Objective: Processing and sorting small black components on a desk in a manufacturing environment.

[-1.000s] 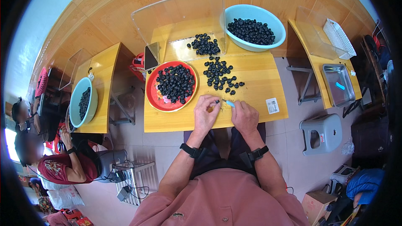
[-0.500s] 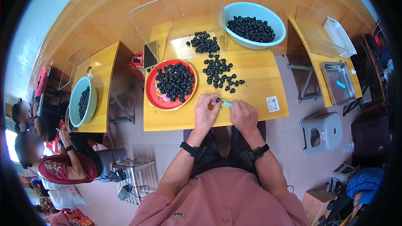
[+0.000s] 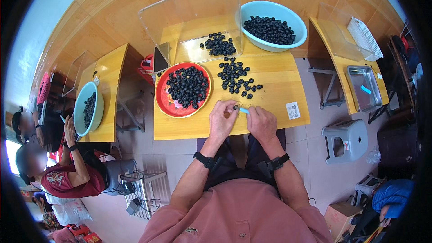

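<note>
Wooden table (image 3: 274, 90) — red plate (image 3: 161, 101), teal bowl (image 3: 294, 40) hold dark fruits (image 3: 186, 85).

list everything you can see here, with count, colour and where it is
round dark fruits: many, black, loose on the wooden table's middle
wooden table: one, yellow, in front of the person
red round plate: one, table's left, full of fruits
teal plastic basin: one, table's far right, full of fruits
clear plastic box: one, table's far edge
light blue tool: one, in right hand
grey stool: one, floor, right
left hand: holds one fruit
right hand: holds tool
</note>
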`<state>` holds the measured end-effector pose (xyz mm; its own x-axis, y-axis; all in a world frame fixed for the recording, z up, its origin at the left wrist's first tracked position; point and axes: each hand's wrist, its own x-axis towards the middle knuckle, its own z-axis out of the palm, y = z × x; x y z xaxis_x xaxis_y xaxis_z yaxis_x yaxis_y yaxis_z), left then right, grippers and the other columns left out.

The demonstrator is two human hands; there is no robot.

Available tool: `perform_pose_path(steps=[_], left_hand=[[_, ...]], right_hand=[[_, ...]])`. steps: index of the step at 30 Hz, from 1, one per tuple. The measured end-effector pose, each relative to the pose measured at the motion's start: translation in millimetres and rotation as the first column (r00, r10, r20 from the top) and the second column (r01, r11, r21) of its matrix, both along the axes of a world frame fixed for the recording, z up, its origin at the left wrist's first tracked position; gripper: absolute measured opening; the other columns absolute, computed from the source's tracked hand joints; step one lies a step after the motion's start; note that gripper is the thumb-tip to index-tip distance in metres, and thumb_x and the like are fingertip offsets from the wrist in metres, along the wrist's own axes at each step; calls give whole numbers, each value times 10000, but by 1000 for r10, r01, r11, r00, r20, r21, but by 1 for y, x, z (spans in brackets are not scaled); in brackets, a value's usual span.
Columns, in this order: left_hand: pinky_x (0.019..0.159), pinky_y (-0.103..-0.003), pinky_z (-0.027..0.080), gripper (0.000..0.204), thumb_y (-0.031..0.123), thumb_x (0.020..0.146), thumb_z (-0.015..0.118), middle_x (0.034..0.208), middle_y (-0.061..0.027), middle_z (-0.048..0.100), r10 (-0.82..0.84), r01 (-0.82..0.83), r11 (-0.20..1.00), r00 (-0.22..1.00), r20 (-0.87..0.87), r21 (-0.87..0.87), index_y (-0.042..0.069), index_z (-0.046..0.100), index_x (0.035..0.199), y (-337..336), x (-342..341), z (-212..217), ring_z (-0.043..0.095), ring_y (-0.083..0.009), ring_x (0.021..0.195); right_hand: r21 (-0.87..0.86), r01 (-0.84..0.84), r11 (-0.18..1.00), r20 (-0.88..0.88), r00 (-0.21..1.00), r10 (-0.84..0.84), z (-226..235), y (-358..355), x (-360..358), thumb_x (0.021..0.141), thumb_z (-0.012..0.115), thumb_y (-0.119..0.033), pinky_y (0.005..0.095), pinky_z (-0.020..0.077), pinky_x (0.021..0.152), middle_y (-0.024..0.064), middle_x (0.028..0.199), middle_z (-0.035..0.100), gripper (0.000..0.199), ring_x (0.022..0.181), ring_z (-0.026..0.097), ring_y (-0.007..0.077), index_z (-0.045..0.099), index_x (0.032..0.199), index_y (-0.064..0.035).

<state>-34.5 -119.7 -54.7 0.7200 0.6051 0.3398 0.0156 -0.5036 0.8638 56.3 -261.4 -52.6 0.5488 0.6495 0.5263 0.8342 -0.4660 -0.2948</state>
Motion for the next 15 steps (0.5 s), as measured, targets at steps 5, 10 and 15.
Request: perform_pose_path(steps=[5, 10, 15], left_hand=[[793, -288, 599, 272, -14, 874, 801, 1005, -103, 686, -15, 12, 989, 1000, -21, -144, 6, 720, 1133, -1, 1, 4, 723, -176, 907], [810, -260, 571, 273, -38, 881, 789, 1053, -55, 635, -12, 37, 961, 995, 94, -272, -1, 712, 1140, 4, -1, -10, 672, -124, 887], [815, -269, 559, 202, -34, 892, 771, 1087, -71, 646, 39, -28, 989, 997, 71, -145, 3, 731, 1087, 17, -8, 7, 677, -142, 923]], right_hand=[[15, 38, 999, -3, 999, -38, -4, 1, 2, 900, 684, -177, 422, 527, 566, 85, 718, 578, 143, 651, 658, 285, 586, 831, -99], [-16, 100, 995, 5, 995, -100, -2, 4, 2, 923, 673, -192, 427, 527, 554, 86, 712, 587, 157, 635, 661, 291, 588, 826, -102], [-9, 98, 995, 22, 995, -98, -2, 1, 1, 925, 674, -184, 429, 522, 547, 88, 718, 583, 159, 618, 650, 292, 588, 819, -101]])
